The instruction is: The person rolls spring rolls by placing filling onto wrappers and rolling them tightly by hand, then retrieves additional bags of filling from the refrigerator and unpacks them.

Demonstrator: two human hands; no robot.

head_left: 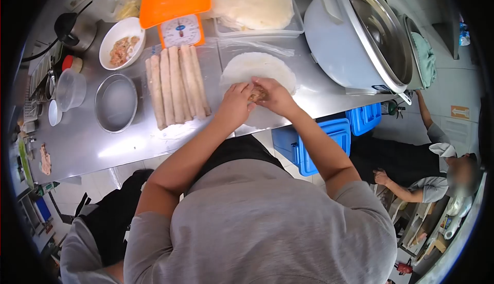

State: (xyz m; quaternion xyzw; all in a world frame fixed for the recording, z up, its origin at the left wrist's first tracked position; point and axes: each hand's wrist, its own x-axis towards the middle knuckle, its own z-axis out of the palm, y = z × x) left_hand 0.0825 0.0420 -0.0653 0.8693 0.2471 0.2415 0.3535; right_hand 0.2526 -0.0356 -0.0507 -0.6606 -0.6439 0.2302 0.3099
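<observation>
Along the left end of a steel table (77, 152), a pinkish scrap (45, 159) lies near the edge. Farther back stand a small white cup (55, 113), a clear plastic tub (71, 89), a red-topped jar (72, 63) and a kettle (80, 31). Below the table, another person's grey sleeve (82, 248) shows. Next comes a round metal pan (116, 104); behind it, a white bowl (123, 28) contains chopped filling. An orange scale (181, 29) with a white dial stands to the right of the bowl. In front of the scale, long pale rolls (177, 85) lie side by side.

At mid-table, the left hand (236, 99) and right hand (274, 97) meet over the near part of a round pale sheet (252, 65). Both have fingers curled about a brownish lump (258, 94), which sits between them; whether it rests on the sheet cannot be told. Behind, a clear tray (260, 33) bears stacked sheets (252, 1).

To the right stands a large white pot (334, 42); blue bins (329, 145) are below. Beyond them is another person in a black apron (391, 158).
</observation>
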